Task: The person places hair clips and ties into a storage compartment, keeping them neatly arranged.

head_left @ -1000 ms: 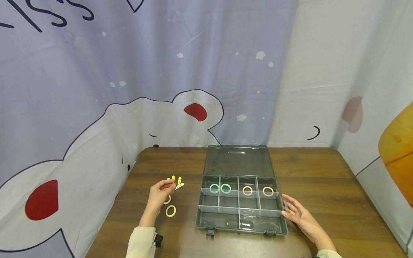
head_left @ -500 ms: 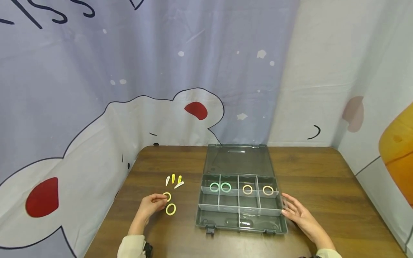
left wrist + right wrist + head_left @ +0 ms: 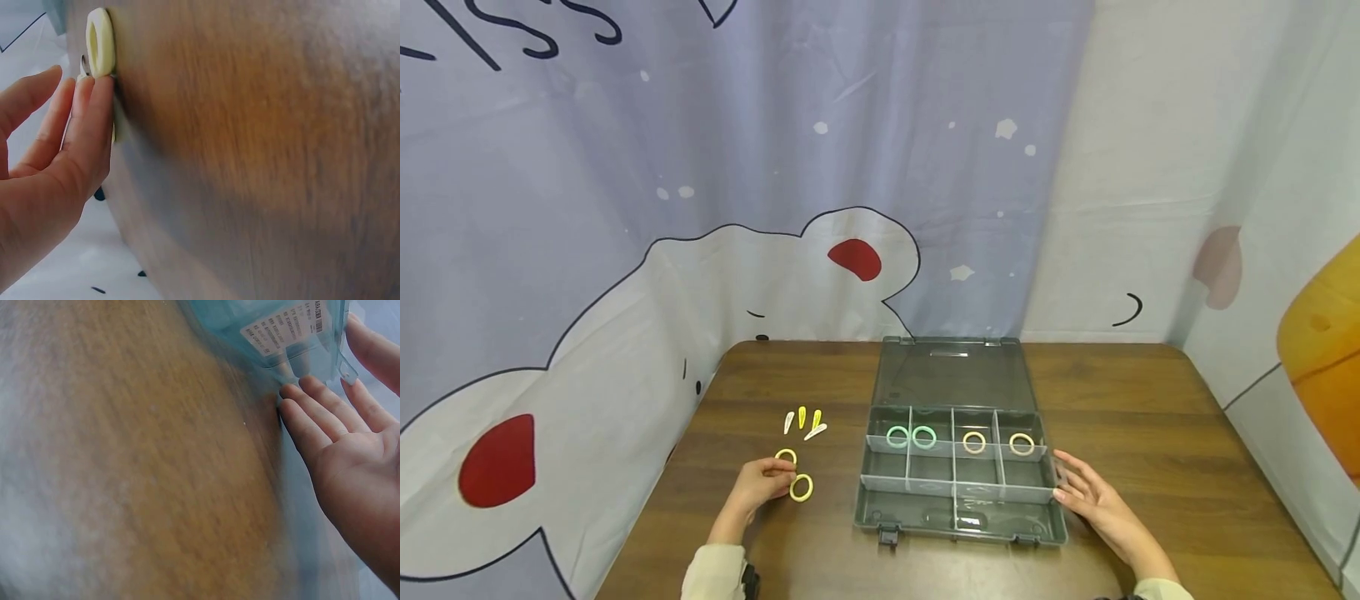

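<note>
My left hand (image 3: pixel 758 487) is low over the table's left side, its extended fingertips touching a yellow hair tie (image 3: pixel 810 487). Another yellow hair tie (image 3: pixel 786 452) lies just behind, partly covered by those fingers. In the left wrist view the thumb stands apart from the fingers, which meet a pale yellow ring (image 3: pixel 109 44). On the right, my right hand (image 3: pixel 1101 508) rests its fairly straight fingers against the side of a grey see-through divided box (image 3: pixel 955 483), lid raised. Its back row holds two green hair ties (image 3: pixel 887 437) and two beige hair ties (image 3: pixel 974 432), upright or leaning.
White and yellow hair clips (image 3: pixel 802 417) lie behind the left hand. The open lid (image 3: pixel 955 375) leans back behind the box. A printed curtain (image 3: pixel 760 283) hangs along the far table edge. The box's middle and front rows show bare compartments.
My left hand has drawn back from the hair clips towards the yellow hair ties, and the nearer tie has shifted slightly right. The right hand has stayed at the box.
</note>
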A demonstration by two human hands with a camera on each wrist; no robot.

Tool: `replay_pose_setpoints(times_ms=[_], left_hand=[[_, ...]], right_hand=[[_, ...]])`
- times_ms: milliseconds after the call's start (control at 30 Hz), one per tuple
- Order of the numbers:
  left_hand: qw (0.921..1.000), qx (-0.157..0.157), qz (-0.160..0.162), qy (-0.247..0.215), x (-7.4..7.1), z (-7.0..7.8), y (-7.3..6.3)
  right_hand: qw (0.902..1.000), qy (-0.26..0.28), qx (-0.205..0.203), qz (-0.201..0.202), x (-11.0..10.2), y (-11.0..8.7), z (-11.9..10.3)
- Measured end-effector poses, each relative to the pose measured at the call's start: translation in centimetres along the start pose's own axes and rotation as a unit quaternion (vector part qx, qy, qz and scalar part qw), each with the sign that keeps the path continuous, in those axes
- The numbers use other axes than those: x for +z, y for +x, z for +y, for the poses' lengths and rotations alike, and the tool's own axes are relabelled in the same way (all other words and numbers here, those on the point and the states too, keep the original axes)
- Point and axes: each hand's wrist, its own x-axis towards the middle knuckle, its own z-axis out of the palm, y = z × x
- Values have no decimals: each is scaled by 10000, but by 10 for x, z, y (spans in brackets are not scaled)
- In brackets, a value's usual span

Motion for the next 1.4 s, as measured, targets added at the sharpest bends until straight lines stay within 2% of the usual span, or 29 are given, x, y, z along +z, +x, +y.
replay_pose_setpoints(times_ms=[200,333,533,733,1033,1233,1400], left_hand=[[9995,104,-283,98,7,-1,3],[9990,121,-337,257,13,0,4],[9935,423,-246,1023,20,2,9],[9893,595,-105,1329,27,2,9],[9925,431,-70,1145,30,2,8],[9960,339,-35,828,32,11,10],[9980,410,-28,483,36,21,13]], right_hand=[[10000,-14,-55,-24,-2,0,1],[9999,60,-68,-44,-2,1,2],[9999,112,-103,-37,-2,2,2],[10000,-3,-84,-23,-2,2,2],[9999,59,-83,-17,-1,0,3],[10000,-22,-21,-6,-1,0,3],[10000,34,-59,-40,-1,-1,3]])
